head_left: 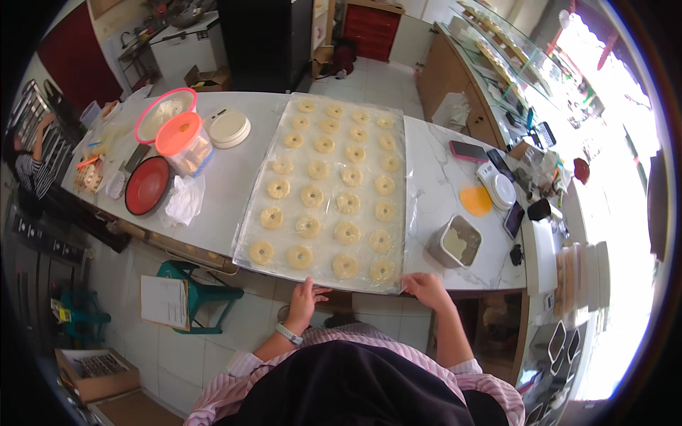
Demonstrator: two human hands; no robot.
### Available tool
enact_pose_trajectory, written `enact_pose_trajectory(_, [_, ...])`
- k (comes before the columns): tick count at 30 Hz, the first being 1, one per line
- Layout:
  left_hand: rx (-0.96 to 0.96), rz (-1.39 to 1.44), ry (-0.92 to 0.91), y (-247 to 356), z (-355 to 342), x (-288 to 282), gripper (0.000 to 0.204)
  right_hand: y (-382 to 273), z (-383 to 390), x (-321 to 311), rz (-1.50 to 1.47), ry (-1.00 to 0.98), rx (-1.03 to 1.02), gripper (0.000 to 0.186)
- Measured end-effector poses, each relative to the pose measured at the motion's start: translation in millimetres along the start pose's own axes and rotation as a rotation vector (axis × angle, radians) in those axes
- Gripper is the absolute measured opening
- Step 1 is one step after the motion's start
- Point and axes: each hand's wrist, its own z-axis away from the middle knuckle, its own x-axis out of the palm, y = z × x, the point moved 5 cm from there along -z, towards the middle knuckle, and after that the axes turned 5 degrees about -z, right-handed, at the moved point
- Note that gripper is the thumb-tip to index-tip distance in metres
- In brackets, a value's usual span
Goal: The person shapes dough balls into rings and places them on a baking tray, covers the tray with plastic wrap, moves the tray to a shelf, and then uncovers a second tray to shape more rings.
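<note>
At the near edge of the pale table (234, 153), the left hand (305, 297) lies spread against the tray (398, 213) rim, the right hand (424, 286) curled on its near right corner. That tray of ring-shaped dough pieces (311, 196) runs lengthwise straight away from both hands, equally near each, with a grey tub (455, 241) to its right

Pale golden dough rings (311, 196) lie under clear film on a white, grey-veined tabletop (437, 170), near a red plate (148, 185), an orange-lidded tub (185, 144), a seemingly grey container (455, 242), and pink-and-white striped sleeves (245, 366).
</note>
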Motion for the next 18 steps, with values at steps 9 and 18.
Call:
enact_pose_trajectory(9, [0.154,0.162,0.558,7,58,-81,0.035,-120,0,-120,0.489,-0.320,-0.361,0.051])
enact_pose_trajectory(18, [0.358,0.164,0.912,12,150,-120,0.041,-215,-215,-77,0.494,-0.176,-0.760,0.033])
